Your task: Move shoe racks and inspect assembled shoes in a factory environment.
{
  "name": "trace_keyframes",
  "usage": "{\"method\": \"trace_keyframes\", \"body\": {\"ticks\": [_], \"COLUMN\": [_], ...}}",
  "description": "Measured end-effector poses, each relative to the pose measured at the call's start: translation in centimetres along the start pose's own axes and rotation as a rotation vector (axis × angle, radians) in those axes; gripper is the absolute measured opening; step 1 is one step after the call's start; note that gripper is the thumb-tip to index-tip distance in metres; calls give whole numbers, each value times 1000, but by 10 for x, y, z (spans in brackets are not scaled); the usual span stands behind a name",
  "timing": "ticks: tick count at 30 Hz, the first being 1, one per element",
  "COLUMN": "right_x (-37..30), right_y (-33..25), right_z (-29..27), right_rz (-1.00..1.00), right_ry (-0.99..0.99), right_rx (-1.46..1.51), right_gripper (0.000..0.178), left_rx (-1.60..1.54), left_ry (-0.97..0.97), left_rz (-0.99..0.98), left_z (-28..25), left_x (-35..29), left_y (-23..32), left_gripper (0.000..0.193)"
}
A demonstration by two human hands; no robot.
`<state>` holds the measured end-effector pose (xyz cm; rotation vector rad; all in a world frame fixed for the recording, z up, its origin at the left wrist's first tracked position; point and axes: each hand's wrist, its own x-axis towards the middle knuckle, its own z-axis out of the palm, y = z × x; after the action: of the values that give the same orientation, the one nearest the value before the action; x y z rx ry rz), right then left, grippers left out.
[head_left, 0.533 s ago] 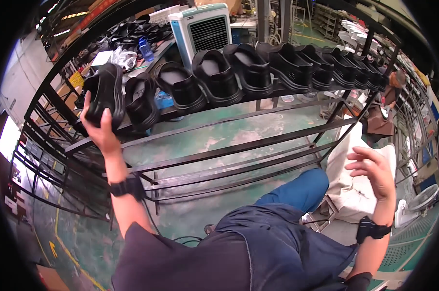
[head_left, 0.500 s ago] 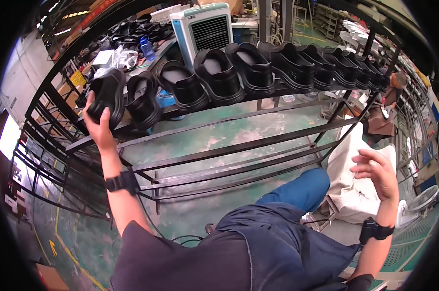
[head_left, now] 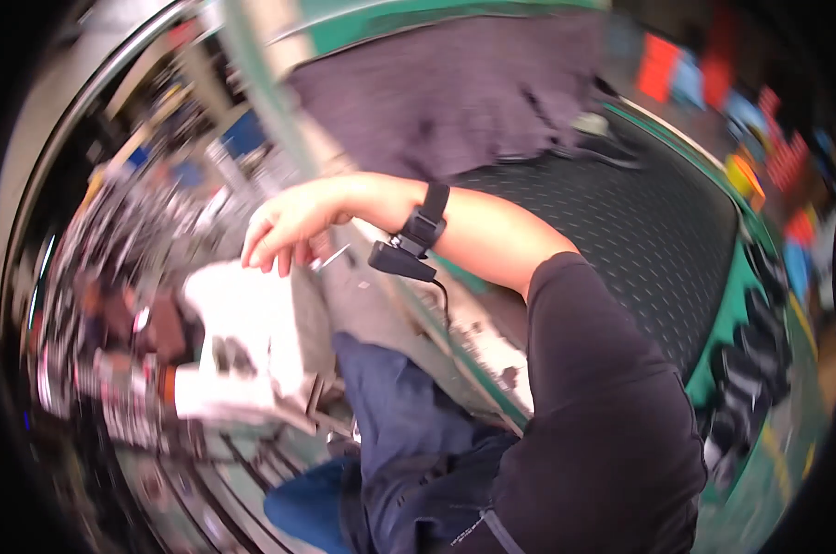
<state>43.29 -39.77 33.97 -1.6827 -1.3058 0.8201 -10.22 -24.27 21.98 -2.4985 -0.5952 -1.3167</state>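
Note:
My right hand (head_left: pixel 293 224) reaches leftward across the picture, a black strap with a small device (head_left: pixel 420 231) on its wrist. Its fingers hang loosely bent and seem a little apart, with no grip on anything that I can make out. A thin pale strip (head_left: pixel 333 258) shows beside the fingers; whether it touches them is unclear from the blur. Below the hand is a pale cloth-covered seat (head_left: pixel 252 319). Beyond the forearm runs a black textured conveyor belt (head_left: pixel 612 240), partly under a dark purple-grey cloth (head_left: pixel 455 88). My left hand is out of view.
Green framing (head_left: pixel 741 263) edges the belt. Black shoes (head_left: pixel 746 383) stand along its right side, and a dark shoe (head_left: pixel 607 148) lies by the cloth. Dark metal bars (head_left: pixel 196 494) cross the lower left. Blurred brown and red items (head_left: pixel 155 323) sit left of the seat.
The view has swung right, from the rack of black shoes to the belt. My left hand, earlier on the leftmost shoe, has left the view. My right hand now extends over the seat.

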Motion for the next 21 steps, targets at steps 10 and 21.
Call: {"method": "trace_keyframes", "body": {"ticks": [10, 21], "right_x": [-445, -452], "right_y": [172, 138], "right_z": [-178, -117], "right_rz": [1345, 1251], "right_ry": [1376, 926], "right_rx": [-996, -588], "right_gripper": [76, 103], "left_rx": [-466, -499], "left_ry": [-377, -602], "left_rz": [389, 341], "left_z": [126, 155], "left_x": [76, 64], "left_y": [26, -10], "left_gripper": [33, 28]}}
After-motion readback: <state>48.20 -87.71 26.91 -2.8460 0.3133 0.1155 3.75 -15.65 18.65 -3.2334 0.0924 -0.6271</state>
